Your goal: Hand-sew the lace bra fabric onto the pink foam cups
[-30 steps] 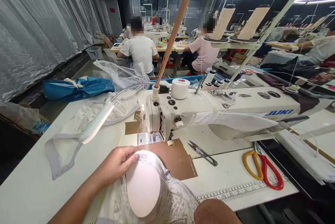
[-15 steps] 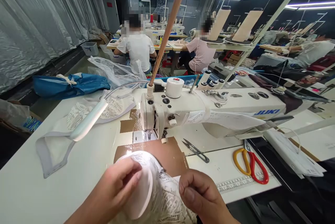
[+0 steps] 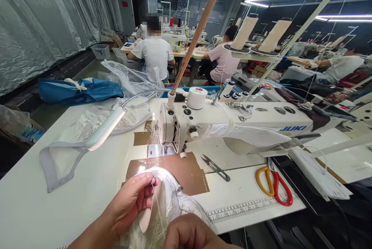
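Observation:
A white lace bra (image 3: 186, 204) lies bunched at the table's front edge, on and below the brown patch in front of the sewing machine (image 3: 215, 119). My left hand (image 3: 133, 198) is closed on the edge of one of its cups, thumb and fingertips pinching near the rim. The cup's smooth inner side is folded partly toward me. At the bottom of the view my right hand (image 3: 192, 233) is curled into a fist beside the lace. Its fingertips are turned away, so what they hold, if anything, is hidden.
Thread snips (image 3: 216, 168) and scissors (image 3: 274, 183) with yellow and red handles lie to the right, by a printed ruler (image 3: 232, 211). Another lace garment (image 3: 90, 125) is on the left under the lamp (image 3: 106, 128). Two people sit at machines ahead.
My right hand has moved down and left, nearer to me. My left hand has turned, showing its fingertips on the cup edge, and the cup has folded over.

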{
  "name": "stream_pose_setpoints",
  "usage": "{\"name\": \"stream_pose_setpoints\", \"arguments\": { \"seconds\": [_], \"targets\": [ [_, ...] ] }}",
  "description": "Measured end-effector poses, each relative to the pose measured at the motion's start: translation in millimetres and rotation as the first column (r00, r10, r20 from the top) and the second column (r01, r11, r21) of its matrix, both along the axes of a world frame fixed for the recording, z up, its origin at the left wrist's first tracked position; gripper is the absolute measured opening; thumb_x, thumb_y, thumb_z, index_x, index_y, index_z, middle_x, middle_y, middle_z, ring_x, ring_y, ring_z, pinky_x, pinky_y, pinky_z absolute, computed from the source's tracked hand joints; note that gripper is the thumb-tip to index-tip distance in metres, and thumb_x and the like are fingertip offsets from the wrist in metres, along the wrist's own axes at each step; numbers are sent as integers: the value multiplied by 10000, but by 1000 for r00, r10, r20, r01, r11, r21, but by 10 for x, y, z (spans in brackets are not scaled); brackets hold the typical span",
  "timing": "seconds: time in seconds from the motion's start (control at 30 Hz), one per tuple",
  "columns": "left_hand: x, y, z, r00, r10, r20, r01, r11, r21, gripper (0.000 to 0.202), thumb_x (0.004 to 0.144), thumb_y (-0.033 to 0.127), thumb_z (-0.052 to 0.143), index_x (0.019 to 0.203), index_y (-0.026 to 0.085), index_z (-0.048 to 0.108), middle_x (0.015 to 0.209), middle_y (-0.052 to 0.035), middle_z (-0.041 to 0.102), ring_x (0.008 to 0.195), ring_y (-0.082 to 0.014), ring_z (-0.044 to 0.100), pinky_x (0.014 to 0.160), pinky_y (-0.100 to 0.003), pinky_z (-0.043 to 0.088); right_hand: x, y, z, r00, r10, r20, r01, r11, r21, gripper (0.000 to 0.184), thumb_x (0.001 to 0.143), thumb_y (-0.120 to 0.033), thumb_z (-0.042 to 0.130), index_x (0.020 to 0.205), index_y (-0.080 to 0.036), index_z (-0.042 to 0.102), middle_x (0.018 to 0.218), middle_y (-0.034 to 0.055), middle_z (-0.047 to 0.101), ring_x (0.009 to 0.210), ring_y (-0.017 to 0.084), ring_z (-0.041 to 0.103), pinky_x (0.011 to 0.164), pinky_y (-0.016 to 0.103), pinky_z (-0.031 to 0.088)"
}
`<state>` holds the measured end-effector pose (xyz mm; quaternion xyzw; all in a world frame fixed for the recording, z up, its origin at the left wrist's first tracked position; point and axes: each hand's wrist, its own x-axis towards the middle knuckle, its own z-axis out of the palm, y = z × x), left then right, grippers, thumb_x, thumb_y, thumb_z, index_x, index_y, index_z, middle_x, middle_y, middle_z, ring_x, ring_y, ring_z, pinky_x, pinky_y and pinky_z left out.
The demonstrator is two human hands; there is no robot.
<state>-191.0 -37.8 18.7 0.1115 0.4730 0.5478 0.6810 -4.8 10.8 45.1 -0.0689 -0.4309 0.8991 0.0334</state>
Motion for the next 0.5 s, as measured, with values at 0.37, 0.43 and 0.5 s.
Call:
{"name": "stream_pose_setpoints", "arguments": {
  "seconds": [0.37, 0.43, 0.5],
  "targets": [
    [8, -84, 3, 998, 37, -49, -33, 996, 86, 322, 897, 319, 590, 630, 150, 529, 604, -9, 572, 626, -130, 554, 637, -236, 489, -750, 704, -97, 911, -410, 31, 159, 420, 893, 145, 837, -132, 526, 756, -154, 645, 783, 12, 644, 738, 131, 576, 675, 228, 442],
    [-20, -128, 3, 980, -18, -199, 38, 994, 100, 317, 907, 346, 569, 663, 144, 551, 681, -31, 607, 644, -129, 528, 632, -229, 458, -834, 707, -187, 910, -414, 38, 141, 393, 909, 150, 828, -110, 527, 755, -150, 652, 763, 11, 658, 719, 130, 586, 659, 226, 447],
    [-52, -172, 7, 944, -22, -330, 67, 990, 126, 295, 908, 338, 570, 688, 143, 577, 743, -21, 588, 683, -126, 501, 661, -224, 438, -861, 679, -260, 911, -410, 37, 133, 377, 917, 156, 819, -85, 529, 760, -149, 659, 747, 8, 666, 709, 129, 594, 658, 225, 450]
  ]
}}
